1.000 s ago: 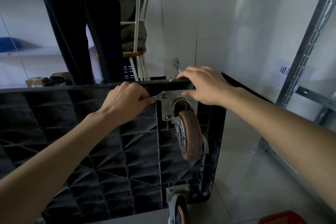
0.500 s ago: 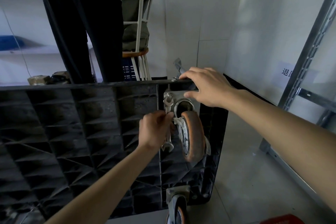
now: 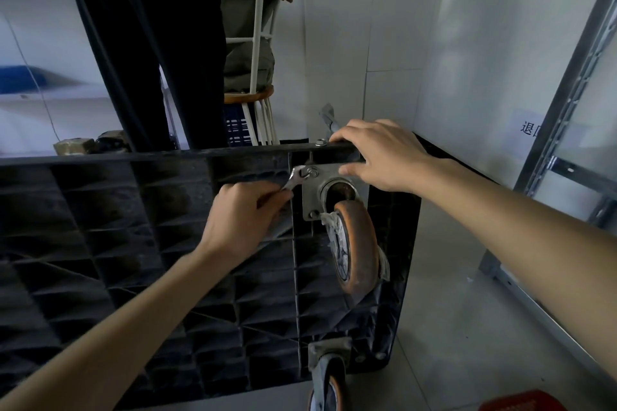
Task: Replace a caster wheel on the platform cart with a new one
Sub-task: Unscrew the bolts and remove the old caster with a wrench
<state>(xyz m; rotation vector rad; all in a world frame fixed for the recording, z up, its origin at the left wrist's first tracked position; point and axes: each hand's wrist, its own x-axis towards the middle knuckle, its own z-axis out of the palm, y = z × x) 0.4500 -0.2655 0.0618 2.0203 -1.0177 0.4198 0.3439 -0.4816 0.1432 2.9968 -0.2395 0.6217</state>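
The platform cart [image 3: 133, 243] was tipped up on its side so the ribbed black underside faced the camera, and the caster wheel [image 3: 355, 250] being worked on sat at the upper right corner of it, orange tread pretty grubby, hanging down off its square metal mounting plate [image 3: 312, 197]. Left hand [image 3: 243, 213] had its fingers curled tight round the handle of a small wrench [image 3: 295, 180], with the wrench head sitting on the bolt [image 3: 312, 172] at the top left corner of that plate. Right hand [image 3: 380, 153] was draped over the cart's top edge just above the plate, fingers bent over the rim and gripping it, thumb down against the plate's upper right. Another bolt head [image 3: 321, 142] poked up through the top edge right beside those fingers. A second caster [image 3: 329, 377] showed at the bottom corner. Behind the cart someone in dark trousers [image 3: 160, 43] stood next to a white-framed stool [image 3: 248, 97], and a metal shelving upright [image 3: 567, 83] ran up the right side.
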